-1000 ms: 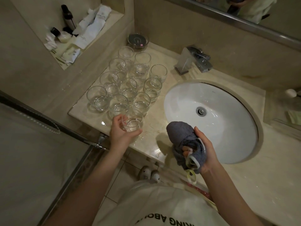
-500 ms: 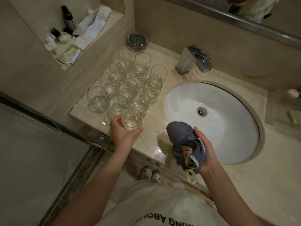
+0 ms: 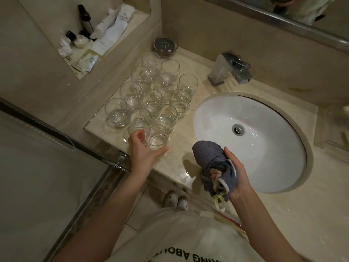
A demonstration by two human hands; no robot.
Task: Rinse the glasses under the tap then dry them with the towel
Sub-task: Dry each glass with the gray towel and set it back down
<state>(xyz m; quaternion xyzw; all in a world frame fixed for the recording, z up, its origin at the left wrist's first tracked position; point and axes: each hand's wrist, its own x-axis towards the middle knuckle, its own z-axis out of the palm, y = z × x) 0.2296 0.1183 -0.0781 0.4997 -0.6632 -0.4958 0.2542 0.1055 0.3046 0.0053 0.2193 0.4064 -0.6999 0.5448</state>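
A cluster of several clear glasses (image 3: 152, 97) stands on the beige counter (image 3: 181, 148) left of the sink. At its near edge one glass (image 3: 157, 137) sits upright next to the others, and my left hand (image 3: 143, 155) cups it from the near-left, thumb under its right side and fingers along its left. My right hand (image 3: 237, 172) is closed on a bunched grey-blue towel (image 3: 208, 156) with a white-edged corner, held over the counter's front edge by the white sink (image 3: 268, 154). The chrome tap (image 3: 227, 69) stands behind the sink; no water is running.
A round dark dish (image 3: 165, 45) sits at the back of the counter. The wall niche (image 3: 130, 25) on the left holds bottles and toiletry tubes. A glass shower door with a metal rail (image 3: 90, 148) borders the counter's left side. A mirror (image 3: 283, 17) runs above.
My left hand has carried the glass slightly farther onto the counter, up against the near glasses. My right hand and the towel have stayed in place.
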